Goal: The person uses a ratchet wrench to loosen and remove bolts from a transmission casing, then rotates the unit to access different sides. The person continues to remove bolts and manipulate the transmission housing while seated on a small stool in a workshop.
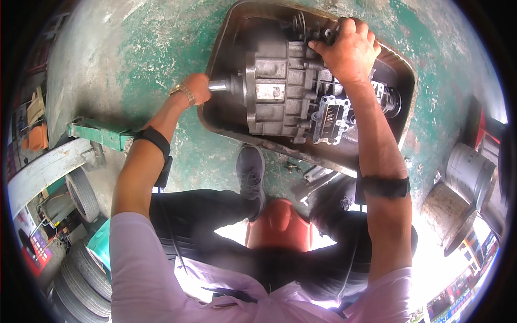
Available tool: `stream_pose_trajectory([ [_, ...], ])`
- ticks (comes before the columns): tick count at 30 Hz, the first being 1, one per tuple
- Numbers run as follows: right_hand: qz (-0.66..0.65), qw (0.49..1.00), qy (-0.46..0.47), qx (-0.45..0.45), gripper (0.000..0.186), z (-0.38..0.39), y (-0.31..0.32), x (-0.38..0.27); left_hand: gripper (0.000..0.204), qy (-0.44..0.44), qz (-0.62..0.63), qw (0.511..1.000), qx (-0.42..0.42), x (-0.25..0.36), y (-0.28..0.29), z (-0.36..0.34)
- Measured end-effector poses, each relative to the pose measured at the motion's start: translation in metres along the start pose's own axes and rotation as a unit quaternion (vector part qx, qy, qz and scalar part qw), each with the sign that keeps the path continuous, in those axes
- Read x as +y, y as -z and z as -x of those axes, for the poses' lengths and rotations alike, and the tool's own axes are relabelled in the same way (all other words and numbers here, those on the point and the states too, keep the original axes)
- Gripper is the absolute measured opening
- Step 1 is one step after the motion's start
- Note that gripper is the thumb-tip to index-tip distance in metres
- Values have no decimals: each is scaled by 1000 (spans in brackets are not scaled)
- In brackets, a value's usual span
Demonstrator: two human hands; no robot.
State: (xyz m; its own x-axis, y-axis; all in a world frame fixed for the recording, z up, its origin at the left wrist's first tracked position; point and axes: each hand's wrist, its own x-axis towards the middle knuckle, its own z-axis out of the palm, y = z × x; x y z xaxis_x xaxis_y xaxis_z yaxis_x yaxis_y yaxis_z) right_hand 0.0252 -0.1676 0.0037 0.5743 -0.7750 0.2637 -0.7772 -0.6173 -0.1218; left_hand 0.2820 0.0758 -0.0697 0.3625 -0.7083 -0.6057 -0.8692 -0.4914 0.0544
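our left hand (199, 89) is wrapped round the shaft (219, 86), right hand (353, 53) on the gearbox (270, 68) in the tub (222, 116), can't tell if gripping. if we pull unevenly, the gearbox could tip.

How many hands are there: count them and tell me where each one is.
2: the left hand is closed on the end of the metal shaft; the right hand is at the far side of the brown tub.
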Motion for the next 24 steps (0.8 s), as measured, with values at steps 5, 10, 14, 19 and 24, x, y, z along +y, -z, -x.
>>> stream_pose_trajectory([
  [5, -8, 1000, 0, 30, 67, 1, -2, 0, 21, 42, 51, 998, -17, 3, 0, -3],
  [10, -5, 999, 1, 32, 68, -1, -3, 3, 16, 5, 38, 968, 247, 15, -21, 19],
  [14, -11, 1000, 2, 26, 68, -3, -4, 6, 8, -23, 14, 926, 377, 19, -30, 26],
  [19, -8, 1000, -7, 13, 68, 0, -5, 5, 15, 11, 16, 982, 186, 12, -21, 14],
  [24, -7, 999, 6, 36, 68, 0, -3, 0, 17, 13, 38, 999, 3, 0, 2, -1],
])
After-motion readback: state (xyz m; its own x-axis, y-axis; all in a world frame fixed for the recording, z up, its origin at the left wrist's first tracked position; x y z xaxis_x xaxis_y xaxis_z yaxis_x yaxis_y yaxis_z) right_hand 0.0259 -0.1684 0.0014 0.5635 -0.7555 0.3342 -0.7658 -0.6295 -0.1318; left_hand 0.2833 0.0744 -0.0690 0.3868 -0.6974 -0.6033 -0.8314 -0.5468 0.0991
